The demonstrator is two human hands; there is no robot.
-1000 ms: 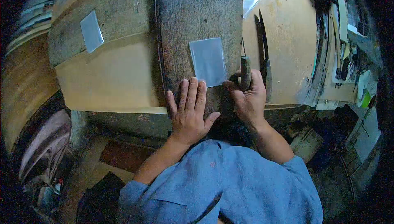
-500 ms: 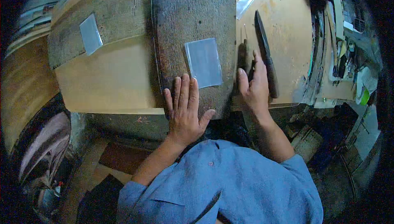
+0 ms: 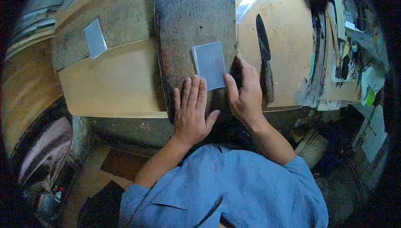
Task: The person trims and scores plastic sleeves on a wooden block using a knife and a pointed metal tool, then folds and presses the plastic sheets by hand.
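Observation:
My left hand (image 3: pixel 190 115) lies flat on a dark wooden board (image 3: pixel 196 6), palm down, its fingertips at the lower left edge of a stack of clear plastic sleeves (image 3: pixel 209 66). My right hand (image 3: pixel 247 96) is at the right side of the board. Its thumb is stretched out and touches the right edge of the stack. A thin awl (image 3: pixel 238 46) points forward from the index finger of this hand, and its lower part is hidden by the fingers. To the right of my right hand, a dark-bladed knife (image 3: pixel 264 44) lies on the table.
Another clear sleeve (image 3: pixel 95 39) rests on a grey plank (image 3: pixel 121 23) at the left. Shiny plastic film (image 3: pixel 246 6) lies beyond the board. Strips and assorted tools crowd the right edge, near a white bag (image 3: pixel 369 79). The pale tabletop (image 3: pixel 108 86) extends leftward.
My right hand has moved left with the awl, from beside the knife to the stack's right edge. My left hand has stayed flat at the stack's lower left.

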